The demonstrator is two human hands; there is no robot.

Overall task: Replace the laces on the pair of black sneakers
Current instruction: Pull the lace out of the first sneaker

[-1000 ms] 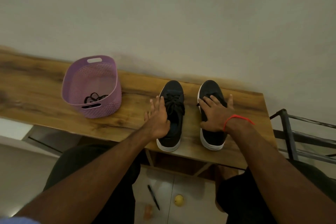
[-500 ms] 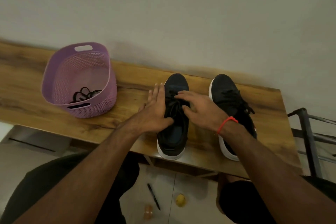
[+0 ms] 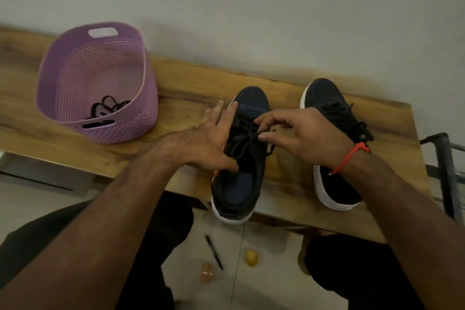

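Both black sneakers stand on the wooden bench [image 3: 191, 88] in the middle and right of the frame, toes toward the wall, heels near the bench's front edge. The near sneaker [image 3: 241, 184] sits at centre; the second sneaker [image 3: 334, 184] stands just beside it to the right, still fully laced and tied.

The left hand [image 3: 206, 143] lies along the near sneaker's left side, its fingers straight and spread, with the thumb pressing by the collar, so it steadies the shoe rather than gripping it. The right hand [image 3: 307, 133] hovers over the tongue with its fingers curled; thumb and forefinger close in on the old lace [image 3: 245, 133] at the bow, though whether they already pinch it cannot be told.

The step in hand appears to be the first: undoing the bow on the near sneaker. The next move probably calls for catching one loose end and drawing it out while the left hand holds the shoe down.

The purple basket [image 3: 120, 131] in the upper left holds a coil of black laces [image 3: 108, 108], likely the replacements.
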